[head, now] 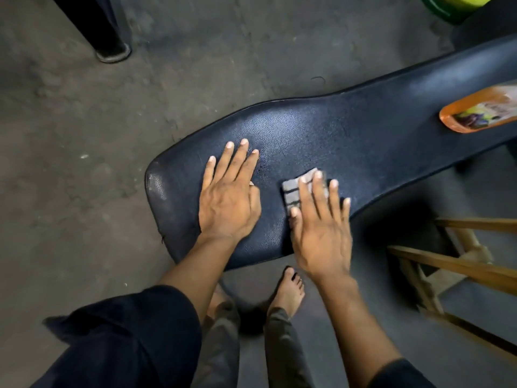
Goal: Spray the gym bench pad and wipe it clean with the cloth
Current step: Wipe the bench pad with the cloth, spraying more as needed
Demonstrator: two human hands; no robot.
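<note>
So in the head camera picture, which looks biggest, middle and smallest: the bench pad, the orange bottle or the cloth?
1. The dark blue vinyl bench pad, by far.
2. The orange plastic spray bottle, though the picture edge cuts it off.
3. The grey checked cloth, mostly hidden under the right hand, so 2 and 3 are unsure.

Dark sleeves (126, 331), grey trousers (221, 345), bare feet (289, 289)

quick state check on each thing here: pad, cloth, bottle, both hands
bench pad: bare, textured, damp-looking patch between the hands
cloth: folded, pressed flat on the pad
orange spray bottle: lying on its side on the pad
left hand: flat on the pad, empty
right hand: flat, fingers on the cloth
</note>
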